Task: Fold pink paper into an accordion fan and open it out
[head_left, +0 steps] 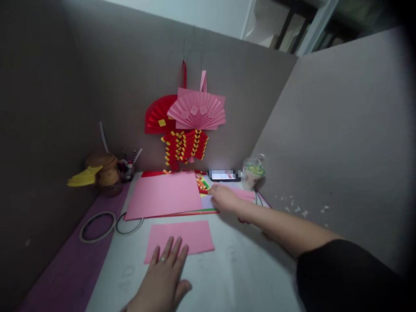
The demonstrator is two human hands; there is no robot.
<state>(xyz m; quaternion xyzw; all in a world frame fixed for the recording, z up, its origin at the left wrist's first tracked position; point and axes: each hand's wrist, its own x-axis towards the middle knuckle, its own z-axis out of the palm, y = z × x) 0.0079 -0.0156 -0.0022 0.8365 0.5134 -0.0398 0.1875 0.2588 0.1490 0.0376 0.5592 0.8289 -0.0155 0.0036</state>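
Note:
My left hand (162, 277) lies flat with fingers spread on the near edge of a small pink paper sheet (185, 236) on the white desk (247, 277). My right hand (224, 197) reaches forward to the far right of a stack of coloured paper topped by a large pink sheet (165, 195). Its fingertips touch small coloured paper strips (202, 183) beside that stack. Whether it grips anything is hidden.
A lit phone (225, 175) and a clear plastic cup (252, 172) stand at the back. Red and pink paper fans (186, 112) hang on the partition. Two tape rings (97, 225) lie at left, near a brown jar (104, 171) and a pen holder (127, 170).

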